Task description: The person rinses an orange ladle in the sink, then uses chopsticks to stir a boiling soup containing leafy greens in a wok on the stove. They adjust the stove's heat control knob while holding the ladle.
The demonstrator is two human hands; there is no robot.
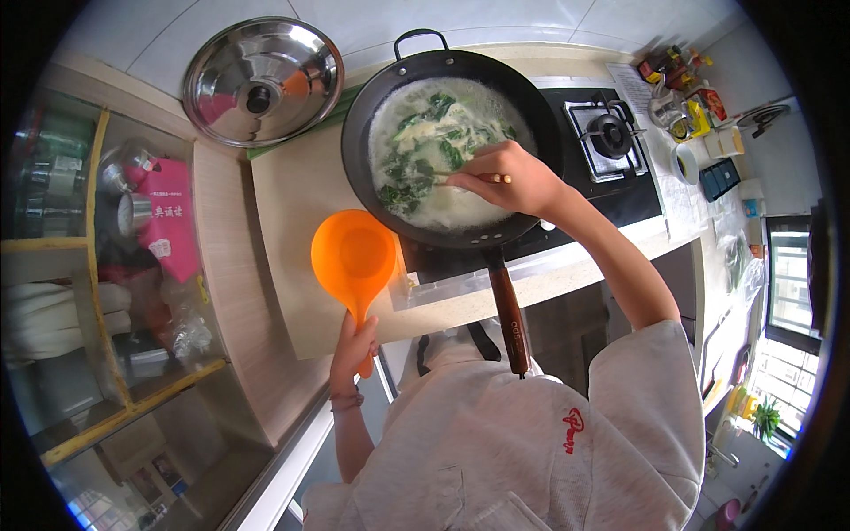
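A dark wok (359, 146) on the hob holds cloudy, bubbling liquid with green leaves and pale strands (443, 133). Over its right side my right hand (503, 179) is closed round wooden chopsticks (441, 180); their tips dip among the leaves at the wok's middle, and my fingers hide much of their length. Left of the wok, my left hand (352, 345) grips the handle of an orange dipper (354, 257). Its round bowl faces up over the worktop, close to the wok's lower left rim, and looks to hold nothing solid.
A shiny steel lid (264, 81) leans on the wall at the back left. The wok's wooden handle (506, 314) juts toward my body. To the right are a second burner (611, 134), bottles (673, 66) and a white bowl (683, 164). A glass-fronted cabinet (97, 257) stands left.
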